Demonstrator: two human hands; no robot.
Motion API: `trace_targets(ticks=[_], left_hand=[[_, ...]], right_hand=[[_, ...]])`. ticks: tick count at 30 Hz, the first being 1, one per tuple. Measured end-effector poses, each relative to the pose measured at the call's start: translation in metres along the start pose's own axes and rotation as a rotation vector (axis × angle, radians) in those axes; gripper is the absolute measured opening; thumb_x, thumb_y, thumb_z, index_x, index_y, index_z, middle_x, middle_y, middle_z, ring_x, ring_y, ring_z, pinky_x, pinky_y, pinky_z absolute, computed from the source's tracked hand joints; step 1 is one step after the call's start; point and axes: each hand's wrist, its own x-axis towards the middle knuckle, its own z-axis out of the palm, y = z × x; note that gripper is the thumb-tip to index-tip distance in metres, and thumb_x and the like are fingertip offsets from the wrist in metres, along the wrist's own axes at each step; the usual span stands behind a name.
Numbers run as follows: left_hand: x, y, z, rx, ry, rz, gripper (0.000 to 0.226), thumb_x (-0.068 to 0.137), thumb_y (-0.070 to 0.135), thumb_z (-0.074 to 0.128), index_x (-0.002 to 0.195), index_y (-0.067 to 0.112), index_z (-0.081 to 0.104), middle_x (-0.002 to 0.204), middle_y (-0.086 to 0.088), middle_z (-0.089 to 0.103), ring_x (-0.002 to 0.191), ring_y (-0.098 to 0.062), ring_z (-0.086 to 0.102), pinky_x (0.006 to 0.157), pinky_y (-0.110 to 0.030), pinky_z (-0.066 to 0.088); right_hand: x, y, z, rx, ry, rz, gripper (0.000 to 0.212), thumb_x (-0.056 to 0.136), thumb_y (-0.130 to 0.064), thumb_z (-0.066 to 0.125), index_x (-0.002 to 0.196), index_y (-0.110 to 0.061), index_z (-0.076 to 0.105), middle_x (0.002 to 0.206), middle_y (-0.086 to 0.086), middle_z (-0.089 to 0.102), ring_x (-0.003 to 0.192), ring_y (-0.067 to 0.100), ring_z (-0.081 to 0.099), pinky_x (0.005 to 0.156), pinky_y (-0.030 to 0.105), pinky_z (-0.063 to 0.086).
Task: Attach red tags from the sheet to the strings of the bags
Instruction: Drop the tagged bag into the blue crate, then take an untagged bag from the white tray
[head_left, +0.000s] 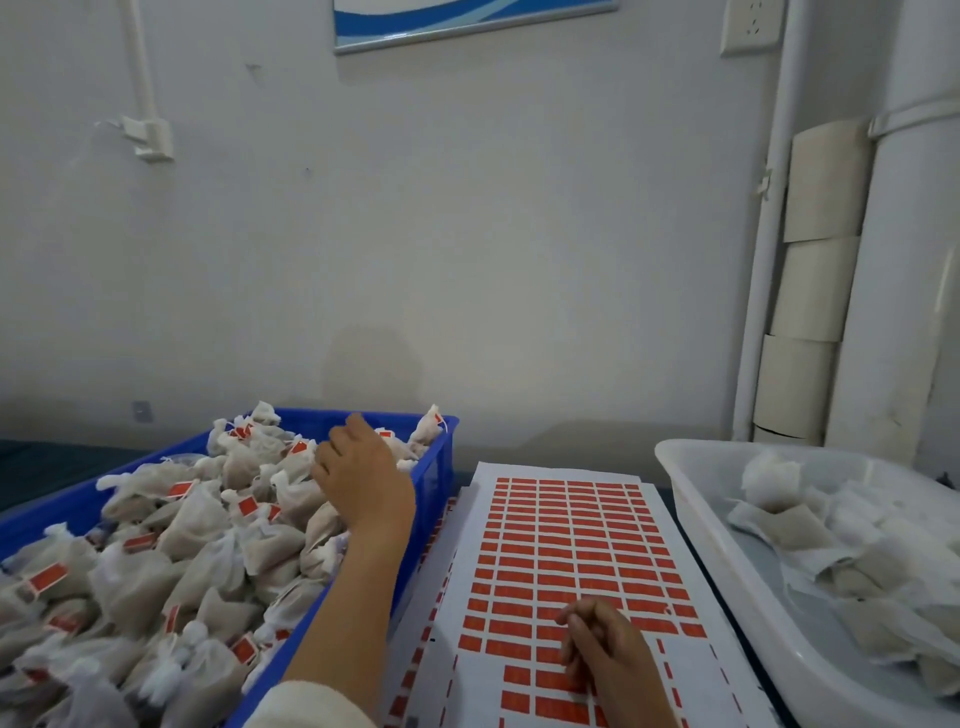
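A white sheet (566, 525) with rows of red tags lies flat in front of me. My right hand (602, 654) rests on its near part, fingertips pinched at one red tag (563, 621). My left hand (363, 473) reaches into the blue crate (436, 467) on the left, palm down on the pile of small white bags (197, 545), many with red tags on their strings. Whether the left hand holds a bag is hidden under the palm.
A white tub (696, 499) at the right holds several untagged white bags (789, 519). More tag sheets lie under the top one. A white wall stands close behind the table, with paper rolls (821, 270) stacked at the right.
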Motion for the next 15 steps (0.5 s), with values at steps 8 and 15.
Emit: trace_targets(ticks=[8,15], left_hand=[[-0.061,0.028,-0.01,-0.589,-0.24,0.244,0.018,0.088,0.022,0.059,0.104,0.022,0.05,0.103,0.004,0.059,0.086,-0.008,0.054,0.078,-0.023,0.047],[-0.132,0.031,0.038,-0.514,-0.557,0.269,0.009,0.09,0.036,0.054,0.094,0.039,0.047,0.094,0.02,0.056,0.076,-0.001,0.055,0.065,-0.008,0.042]], right_hand=[[0.0,-0.003,0.0,-0.003,0.012,-0.001,0.015,0.095,-0.008,0.044,0.087,-0.011,0.056,0.063,0.004,0.062,0.055,0.012,0.058,0.057,0.018,0.05],[-0.007,-0.01,0.0,0.09,0.089,0.01,0.015,0.096,-0.01,0.044,0.089,-0.01,0.057,0.064,0.004,0.062,0.053,0.01,0.057,0.054,0.018,0.048]])
